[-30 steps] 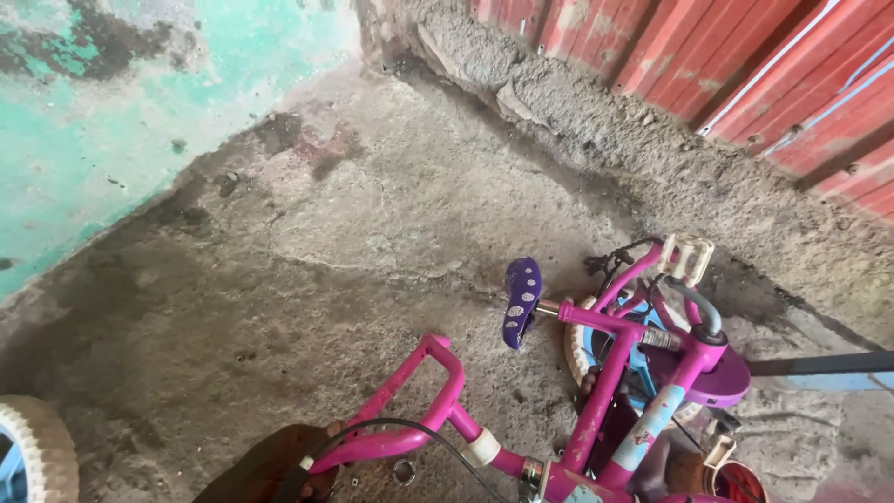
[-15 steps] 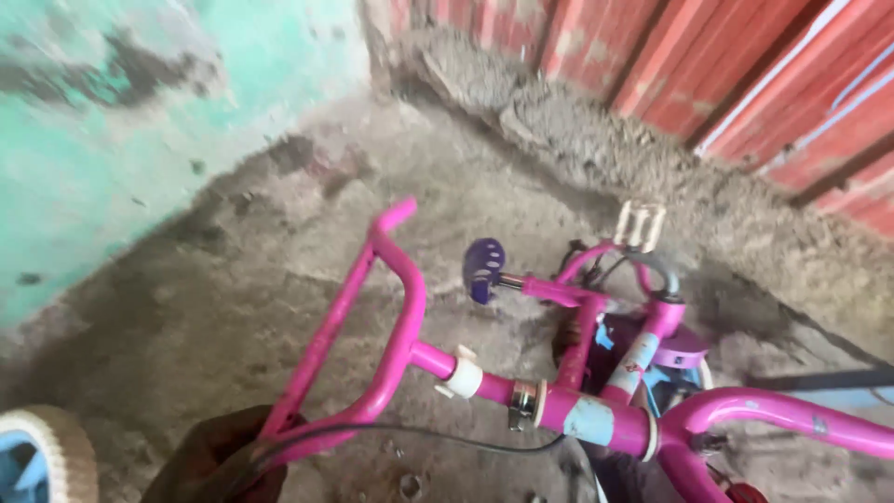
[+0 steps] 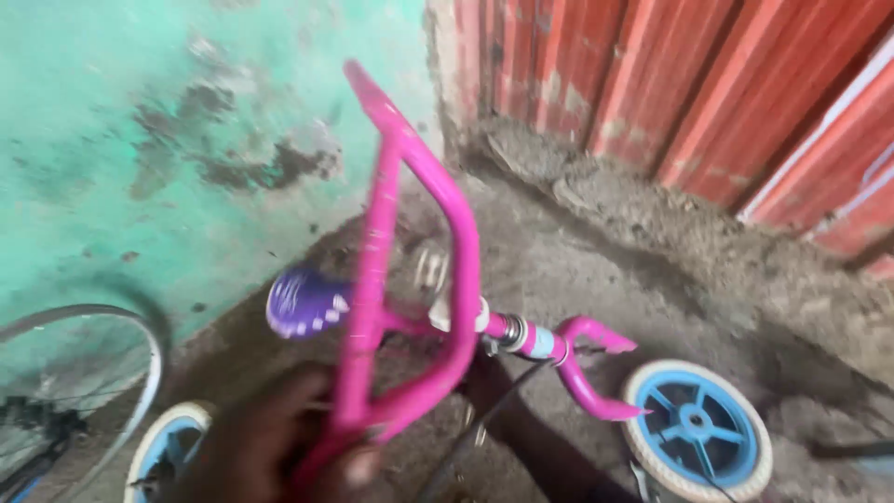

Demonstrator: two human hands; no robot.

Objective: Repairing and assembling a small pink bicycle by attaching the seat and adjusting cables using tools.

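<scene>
Your left hand (image 3: 270, 447) is clamped on the pink bike frame (image 3: 410, 279) at its near end; its long axis runs up and far. Right hand is out of view.

the left hand (image 3: 270, 447) on the pink bike frame (image 3: 410, 279) is smeared with motion blur and cut off by the bottom edge, so its fingers can't be told apart. the frame itself is blurred. the spoked wheel (image 3: 84, 373) runs off the left edge, and the small white wheel (image 3: 163, 447) is cut by the bottom edge. the purple part (image 3: 303, 303) is too blurred to identify.
</scene>
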